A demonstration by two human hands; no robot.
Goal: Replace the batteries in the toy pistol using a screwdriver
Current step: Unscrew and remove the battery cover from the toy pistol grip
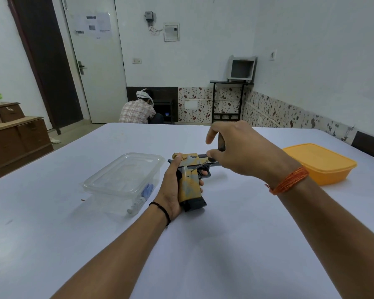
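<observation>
A yellow and dark grey toy pistol [190,182] lies on its side over the white table [203,244], barrel pointing right. My left hand [171,190] grips its handle from the left, thumb up on the slide. My right hand [240,152] holds a screwdriver [200,166] by its dark handle, mostly hidden in the fist. The thin metal shaft slants down to the left, and its tip touches the pistol's side just above the trigger.
A clear plastic container [125,180] with small items inside stands left of the pistol. An orange lidded box [320,162] sits at the right. Beyond the table a person [138,108] crouches by the wall. A wooden cabinet [13,134] stands at the left.
</observation>
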